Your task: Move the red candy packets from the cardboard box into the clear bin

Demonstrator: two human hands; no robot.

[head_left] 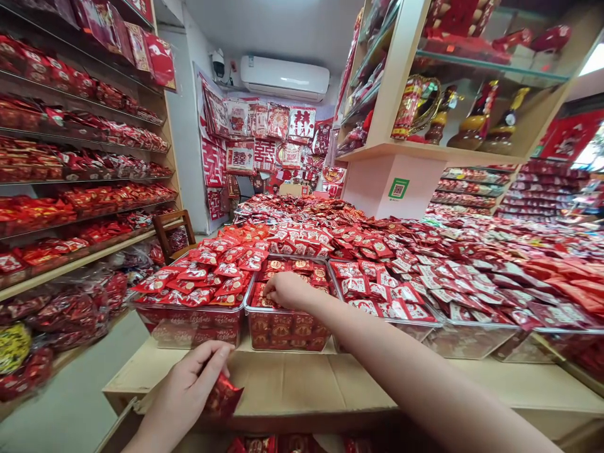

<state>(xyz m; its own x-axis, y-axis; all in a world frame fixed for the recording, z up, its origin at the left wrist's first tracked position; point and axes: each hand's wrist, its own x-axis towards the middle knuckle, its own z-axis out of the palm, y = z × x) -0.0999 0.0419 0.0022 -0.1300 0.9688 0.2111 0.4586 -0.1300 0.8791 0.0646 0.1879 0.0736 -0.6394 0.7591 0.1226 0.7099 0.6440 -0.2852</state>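
Note:
My left hand (201,374) is closed on a shiny red packet (225,395), which hangs below its fingers over the open cardboard box (302,380). My right hand (286,290) reaches across into the middle clear plastic bin (287,311). Its fingers are pinched together at a red packet with gold print, among rows of similar packets (304,265). The fingertips are partly hidden, so I cannot tell whether that packet is lifted or resting. More red packets (255,444) show inside the cardboard box at the bottom edge.
A heaped bin of red packets (207,274) stands to the left, another bin (377,289) to the right. Packets (472,270) cover the table beyond. Stocked shelves (85,148) line the left wall, with a wooden chair (173,234) nearby. A cabinet (401,148) overhangs at right.

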